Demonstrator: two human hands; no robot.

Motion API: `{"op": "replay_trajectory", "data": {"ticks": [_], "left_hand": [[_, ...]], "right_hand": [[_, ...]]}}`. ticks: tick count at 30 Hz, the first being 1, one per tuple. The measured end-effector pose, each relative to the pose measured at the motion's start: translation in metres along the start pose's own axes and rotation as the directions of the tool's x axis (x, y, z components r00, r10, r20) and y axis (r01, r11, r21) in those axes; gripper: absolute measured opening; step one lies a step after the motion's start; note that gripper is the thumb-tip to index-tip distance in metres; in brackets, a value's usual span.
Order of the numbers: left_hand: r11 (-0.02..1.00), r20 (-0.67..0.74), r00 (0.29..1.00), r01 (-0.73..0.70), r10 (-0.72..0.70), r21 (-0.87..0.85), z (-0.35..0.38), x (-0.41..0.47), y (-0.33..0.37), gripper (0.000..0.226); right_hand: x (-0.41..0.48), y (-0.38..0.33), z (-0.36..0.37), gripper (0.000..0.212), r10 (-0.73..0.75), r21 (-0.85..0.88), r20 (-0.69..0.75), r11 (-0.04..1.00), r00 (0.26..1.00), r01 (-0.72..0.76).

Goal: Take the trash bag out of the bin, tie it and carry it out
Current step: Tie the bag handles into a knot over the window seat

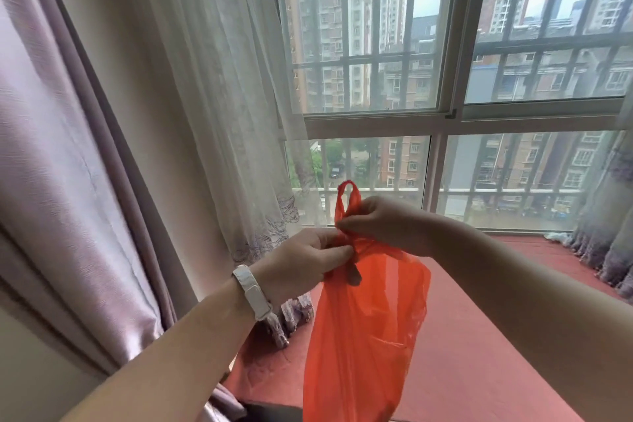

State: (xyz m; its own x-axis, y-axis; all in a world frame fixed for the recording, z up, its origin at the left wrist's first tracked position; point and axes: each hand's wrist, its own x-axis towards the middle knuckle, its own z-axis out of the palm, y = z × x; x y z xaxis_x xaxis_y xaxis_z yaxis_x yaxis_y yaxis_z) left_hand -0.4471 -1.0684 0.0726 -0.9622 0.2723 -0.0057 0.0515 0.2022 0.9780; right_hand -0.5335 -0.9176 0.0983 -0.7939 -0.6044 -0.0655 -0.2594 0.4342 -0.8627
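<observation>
A thin orange plastic trash bag (366,336) hangs in the air in front of me, its lower end cut off by the frame's bottom edge. My left hand (305,259), with a white band on the wrist, pinches the bag's gathered neck from the left. My right hand (387,223) grips the neck from the right, just above the left hand's fingers. One handle loop (347,197) sticks up above both hands. The two hands touch at the twisted top of the bag. No bin is in view.
A red-covered window seat (479,336) lies below the bag. A barred window (445,113) fills the wall ahead. A sheer white curtain (222,96) and a mauve drape (68,164) hang at the left, another curtain (603,233) at the right.
</observation>
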Motion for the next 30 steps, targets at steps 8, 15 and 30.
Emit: {"op": "replay_trajectory", "data": {"ticks": [8, 15, 30], "left_hand": [[0.935, -0.203, 0.979, 0.069, 0.003, 0.347, -0.009, -0.005, -0.001, 0.027], [0.846, -0.341, 0.940, 0.174, 0.010, 0.504, -0.016, -0.007, -0.010, 0.007], [0.959, -0.261, 0.923, 0.279, -0.284, -0.056, -0.014, -0.012, -0.007, 0.016]], "right_hand": [[0.012, 0.023, 0.029, 0.020, 0.124, 0.334, 0.155, 0.927, 0.980, -0.170], [0.015, 0.025, 0.041, 0.037, 0.173, 0.236, 0.008, 0.957, 0.985, -0.170], [-0.008, 0.034, 0.017, 0.061, 0.015, 0.370, 0.539, 0.894, 0.842, -0.253]]}}
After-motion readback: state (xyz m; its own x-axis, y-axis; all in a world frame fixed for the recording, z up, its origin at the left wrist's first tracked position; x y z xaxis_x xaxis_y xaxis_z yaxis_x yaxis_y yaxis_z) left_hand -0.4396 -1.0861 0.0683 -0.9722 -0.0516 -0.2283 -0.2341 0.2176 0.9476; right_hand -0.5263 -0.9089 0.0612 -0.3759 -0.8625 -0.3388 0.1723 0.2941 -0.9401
